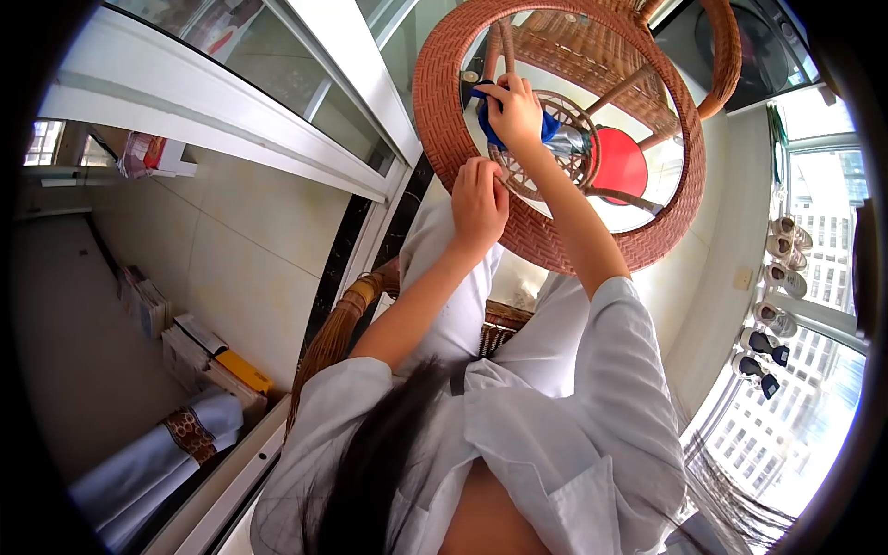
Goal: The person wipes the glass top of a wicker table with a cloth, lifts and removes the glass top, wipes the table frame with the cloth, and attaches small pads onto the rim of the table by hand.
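A round table with a woven reddish-brown rim (444, 102) and a glass top (661, 166) stands in front of my knees. On the left part of the glass, my right hand (516, 113) presses down on a bunched blue cloth (549, 127), its fingers bent over it. The cloth spreads out on both sides of the hand. Closer to me, my left hand (479, 205) rests on the woven rim with its fingers curled at the rim's inner edge. Some of its fingertips are hidden.
Through the glass show a red round seat (618, 165) and a wicker rack (578, 171). A wicker chair (592, 51) stands beyond the table. Several shoes (782, 277) line the window ledge at right. A white sliding door frame (347, 69) is at left.
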Demonstrator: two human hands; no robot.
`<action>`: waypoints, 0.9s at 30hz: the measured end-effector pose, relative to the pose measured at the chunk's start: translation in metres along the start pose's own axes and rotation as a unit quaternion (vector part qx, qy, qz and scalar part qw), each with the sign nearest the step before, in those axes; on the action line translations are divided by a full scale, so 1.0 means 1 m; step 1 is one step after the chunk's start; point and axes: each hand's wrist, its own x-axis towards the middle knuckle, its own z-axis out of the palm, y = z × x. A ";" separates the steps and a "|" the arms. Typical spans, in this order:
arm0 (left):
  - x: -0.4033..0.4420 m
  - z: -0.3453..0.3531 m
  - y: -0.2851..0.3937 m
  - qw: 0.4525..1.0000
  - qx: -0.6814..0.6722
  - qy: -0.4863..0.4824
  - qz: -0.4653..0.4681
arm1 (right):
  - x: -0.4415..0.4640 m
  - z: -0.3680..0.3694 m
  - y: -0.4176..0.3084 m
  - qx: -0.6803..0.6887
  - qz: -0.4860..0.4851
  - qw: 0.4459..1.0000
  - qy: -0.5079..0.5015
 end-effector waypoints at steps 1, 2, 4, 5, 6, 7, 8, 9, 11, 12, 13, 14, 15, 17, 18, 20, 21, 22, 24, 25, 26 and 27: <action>-0.001 0.000 0.000 1.000 0.001 -0.004 -0.008 | 0.004 0.002 0.001 -0.017 0.005 1.000 0.011; -0.001 0.000 -0.001 1.000 0.003 -0.003 -0.009 | 0.007 0.003 0.004 -0.016 0.008 1.000 0.008; 0.000 0.000 -0.002 1.000 -0.003 0.004 0.009 | 0.008 0.005 0.006 -0.013 0.006 1.000 0.007; 0.000 0.000 -0.002 1.000 -0.003 0.006 0.007 | 0.008 0.006 0.008 -0.012 0.003 1.000 0.005; -0.001 0.000 -0.002 1.000 -0.005 0.009 0.004 | 0.008 0.007 0.009 -0.015 -0.001 1.000 0.013; 0.000 0.001 -0.002 1.000 -0.006 0.012 0.000 | 0.009 0.007 0.009 -0.015 -0.002 1.000 0.013; 0.000 0.001 -0.001 1.000 -0.006 0.011 -0.001 | 0.009 0.005 0.009 -0.024 0.007 1.000 0.012; -0.001 0.001 -0.001 1.000 -0.006 0.013 -0.002 | 0.009 0.005 0.009 -0.033 0.018 0.999 0.012; -0.001 0.001 -0.001 1.000 -0.006 0.014 -0.002 | 0.010 0.007 0.010 -0.032 0.026 0.999 0.030; -0.001 0.001 -0.002 1.000 -0.004 0.012 -0.004 | 0.011 0.009 0.011 -0.030 0.034 0.998 0.047; -0.001 0.001 -0.002 1.000 -0.002 0.010 -0.005 | 0.013 0.010 0.013 -0.030 0.032 0.998 0.047; -0.002 0.001 -0.002 1.000 -0.003 0.010 -0.005 | 0.015 0.011 0.014 -0.036 0.045 0.997 0.056; -0.003 0.001 -0.002 1.000 -0.001 0.009 -0.008 | 0.017 0.012 0.017 -0.043 0.058 0.995 0.065; -0.001 0.002 -0.002 1.000 -0.001 0.010 -0.008 | 0.030 0.016 0.021 -0.058 0.085 0.989 0.107; -0.002 0.002 -0.002 1.000 -0.004 0.007 -0.012 | 0.032 0.018 0.022 -0.015 0.110 0.986 0.123; -0.002 0.001 -0.002 1.000 -0.007 0.005 -0.013 | 0.041 0.017 0.022 0.053 0.098 0.985 0.129; -0.002 0.001 -0.002 1.000 -0.002 0.002 -0.010 | 0.043 0.016 0.022 0.087 0.070 0.989 0.100; -0.001 0.001 -0.002 1.000 0.005 -0.002 -0.007 | 0.045 0.018 0.024 0.077 0.056 0.993 0.071; 0.000 0.000 -0.001 1.000 0.002 -0.003 -0.007 | 0.049 0.022 0.029 0.067 0.042 0.996 0.042; -0.001 -0.001 -0.001 1.000 0.000 -0.006 -0.009 | 0.053 0.024 0.033 0.061 0.017 0.998 0.022; 0.000 -0.001 -0.001 1.000 0.000 -0.006 -0.007 | 0.058 0.025 0.037 0.054 -0.009 0.998 0.004; 0.000 0.000 -0.001 1.000 0.001 -0.009 -0.010 | 0.062 0.027 0.040 0.054 -0.010 0.998 0.006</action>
